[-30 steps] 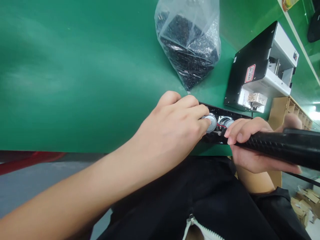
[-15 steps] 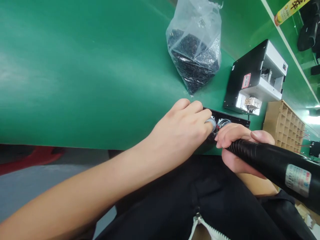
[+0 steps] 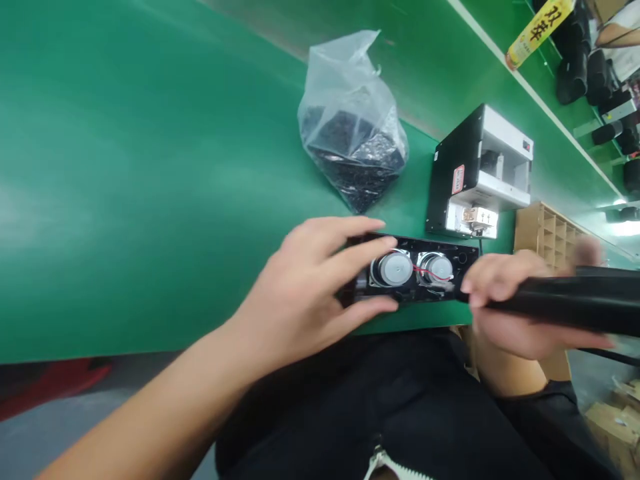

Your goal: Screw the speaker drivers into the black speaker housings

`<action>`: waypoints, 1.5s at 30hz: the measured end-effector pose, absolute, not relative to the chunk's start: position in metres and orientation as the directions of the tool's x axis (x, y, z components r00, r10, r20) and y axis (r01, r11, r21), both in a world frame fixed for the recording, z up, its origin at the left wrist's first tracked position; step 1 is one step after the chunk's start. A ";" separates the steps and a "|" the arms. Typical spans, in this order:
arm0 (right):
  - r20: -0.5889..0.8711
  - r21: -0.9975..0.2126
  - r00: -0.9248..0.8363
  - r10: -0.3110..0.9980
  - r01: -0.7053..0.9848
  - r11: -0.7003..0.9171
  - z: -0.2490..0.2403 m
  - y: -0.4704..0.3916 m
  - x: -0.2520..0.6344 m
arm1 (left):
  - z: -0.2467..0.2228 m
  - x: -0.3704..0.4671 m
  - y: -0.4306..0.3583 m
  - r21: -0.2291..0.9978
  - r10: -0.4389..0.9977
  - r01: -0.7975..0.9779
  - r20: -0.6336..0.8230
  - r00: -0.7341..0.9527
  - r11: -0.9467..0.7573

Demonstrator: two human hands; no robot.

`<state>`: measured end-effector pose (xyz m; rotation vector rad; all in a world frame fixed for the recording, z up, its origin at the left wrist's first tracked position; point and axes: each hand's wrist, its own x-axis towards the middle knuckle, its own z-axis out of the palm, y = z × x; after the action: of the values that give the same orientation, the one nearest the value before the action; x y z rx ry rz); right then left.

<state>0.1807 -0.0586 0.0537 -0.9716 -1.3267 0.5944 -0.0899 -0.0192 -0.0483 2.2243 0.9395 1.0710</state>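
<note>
A black speaker panel (image 3: 409, 295) lies near the table's front edge, with two round silver speakers set in it, the left speaker (image 3: 397, 268) and the right speaker (image 3: 439, 269). A red wire (image 3: 423, 271) runs between them. My left hand (image 3: 310, 287) spans the panel's left end, fingers at the far edge and thumb at the near edge. In my right hand (image 3: 500, 280) is a black electric screwdriver (image 3: 575, 301), held nearly level at the panel's right end. Its tip is hard to make out, and the hand is partly blurred.
A clear plastic bag (image 3: 355, 133) of small black parts stands behind the panel. Right of it is a black and silver machine (image 3: 465, 173). Beyond are a cardboard compartment box (image 3: 529, 233) and a yellow bottle (image 3: 537, 33) on the green table (image 3: 150, 167).
My left hand has moved off the left speaker to the panel's left end, its fingers spreading. My right hand has drawn the screwdriver right, away from the speakers. The view has shifted too.
</note>
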 end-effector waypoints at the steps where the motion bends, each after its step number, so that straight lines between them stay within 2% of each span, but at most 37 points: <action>1: 0.561 -0.825 0.215 0.799 0.221 0.520 0.069 -0.055 0.196 | -0.055 -0.096 -0.022 0.716 0.786 0.362 0.433 0.440 -0.597; 2: 0.662 -0.746 0.215 0.718 0.281 0.603 0.082 -0.047 0.210 | -0.062 -0.100 -0.025 0.747 0.805 0.359 0.388 0.450 -0.560; 4: 0.762 -0.644 0.217 0.610 0.348 0.682 0.098 -0.026 0.231 | -0.072 -0.104 -0.030 0.786 0.828 0.369 0.302 0.472 -0.496; 7: 0.770 -0.636 0.309 0.559 0.296 0.712 0.095 0.013 0.235 | -0.079 -0.099 -0.034 0.805 0.859 0.398 0.247 0.449 -0.439; 9: 0.749 -0.644 0.384 0.539 0.233 0.728 0.084 0.033 0.226 | -0.081 -0.091 -0.033 0.786 0.832 0.395 0.257 0.492 -0.476; 11: 0.738 -0.651 0.384 0.555 0.190 0.735 0.072 0.044 0.218 | -0.081 -0.080 -0.032 0.763 0.797 0.383 0.272 0.539 -0.520; 15: 0.729 -0.681 0.276 0.626 0.207 0.702 0.063 0.041 0.217 | -0.074 -0.054 -0.038 0.779 0.820 0.387 0.269 0.504 -0.493; 20: 0.600 -0.799 0.259 0.757 0.163 0.578 0.073 0.025 0.218 | -0.073 -0.042 -0.045 0.795 0.810 0.373 0.234 0.538 -0.478; 25: 0.524 -0.849 0.276 0.806 0.098 0.519 0.084 0.014 0.218 | -0.091 -0.045 -0.046 0.816 0.825 0.333 0.277 0.493 -0.473; 32: 0.406 -0.909 0.143 0.903 -0.036 0.415 0.112 -0.015 0.211 | -0.097 -0.037 -0.047 0.824 0.838 0.330 0.281 0.467 -0.460; 36: 0.339 -0.933 0.088 0.937 -0.101 0.347 0.109 -0.015 0.192 | -0.096 -0.034 -0.047 0.820 0.831 0.303 0.325 0.451 -0.486; 40: 0.364 -0.924 0.021 0.931 -0.116 0.363 0.085 -0.010 0.179 | -0.094 -0.033 -0.045 0.811 0.819 0.281 0.363 0.445 -0.512; 45: 0.451 -0.892 -0.046 0.891 -0.009 0.451 0.060 -0.007 0.173 | -0.085 -0.038 -0.040 0.813 0.774 0.235 0.354 0.525 -0.532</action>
<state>0.1729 -0.0068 0.0597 -0.8360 -1.4301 0.8872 -0.0383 -0.0403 -0.0847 2.0414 0.8176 0.9499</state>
